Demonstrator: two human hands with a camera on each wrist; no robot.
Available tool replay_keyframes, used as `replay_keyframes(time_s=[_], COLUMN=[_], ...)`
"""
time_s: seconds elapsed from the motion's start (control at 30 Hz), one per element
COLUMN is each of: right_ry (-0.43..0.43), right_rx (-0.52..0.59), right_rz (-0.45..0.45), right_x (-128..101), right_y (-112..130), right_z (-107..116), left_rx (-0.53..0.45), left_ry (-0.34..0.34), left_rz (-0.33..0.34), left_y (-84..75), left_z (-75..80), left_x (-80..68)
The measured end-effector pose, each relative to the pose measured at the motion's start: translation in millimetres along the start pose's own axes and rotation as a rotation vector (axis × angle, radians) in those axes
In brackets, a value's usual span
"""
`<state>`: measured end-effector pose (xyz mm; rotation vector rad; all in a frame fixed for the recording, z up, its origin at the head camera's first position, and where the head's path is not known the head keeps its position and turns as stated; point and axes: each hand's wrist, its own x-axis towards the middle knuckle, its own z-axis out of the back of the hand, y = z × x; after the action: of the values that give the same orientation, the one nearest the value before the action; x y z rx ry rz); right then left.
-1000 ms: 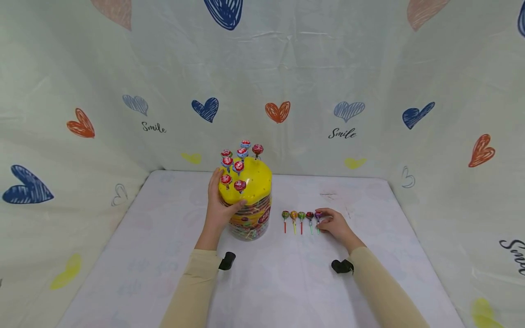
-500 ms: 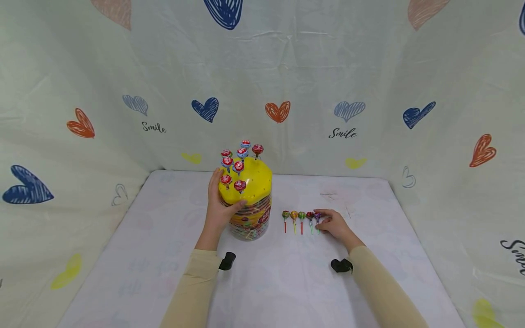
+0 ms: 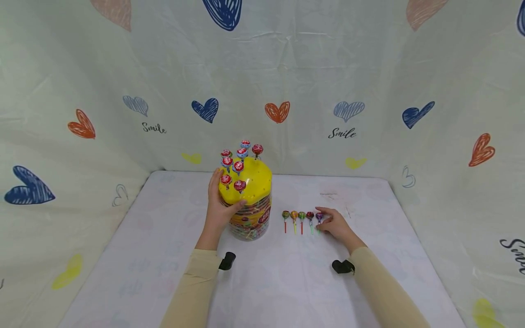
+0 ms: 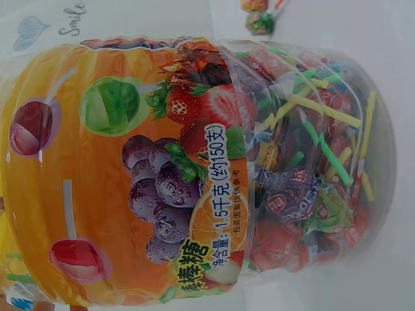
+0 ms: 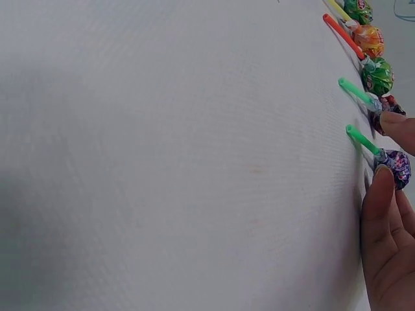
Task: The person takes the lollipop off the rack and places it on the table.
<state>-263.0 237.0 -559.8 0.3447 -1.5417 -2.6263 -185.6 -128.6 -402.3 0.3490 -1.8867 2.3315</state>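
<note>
A clear plastic lollipop jar with a yellow lid stands upright on the table. Several lollipops stick up from the lid's left and back. My left hand grips the lid's left side, thumb across the front. The jar's fruit label and the lollipops inside fill the left wrist view. To the right lies a short row of lollipops, sticks towards me. At its right end, the thumb and index finger of my right hand curl round the purple lollipop; the index fingertip overlaps the dark red lollipop beside it.
Farther left in the row lie a green lollipop, an orange lollipop and a dark green-red lollipop. The white-covered table meets a heart-printed backdrop behind and at both sides.
The purple lollipop has shifted slightly right, away from its neighbour, and the right index finger has lifted a little. My left hand and the jar have stayed put.
</note>
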Motion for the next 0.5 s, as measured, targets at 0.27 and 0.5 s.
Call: replay_keyframes(time_s=[0.27,0.5], right_ry=[0.002,-0.009], right_rx=[0.008,0.021], right_rz=[-0.029,-0.051], right_x=[-2.5,0.4], right_y=[4.9,5.8], right_z=[0.3,-0.7], left_rx=[0.014,0.014], left_ry=[-0.004,0.006], left_rz=[0.002,0.012], left_y=[-2.5,-3.3], left_z=[0.3,1.0], left_x=[-0.6,0.1])
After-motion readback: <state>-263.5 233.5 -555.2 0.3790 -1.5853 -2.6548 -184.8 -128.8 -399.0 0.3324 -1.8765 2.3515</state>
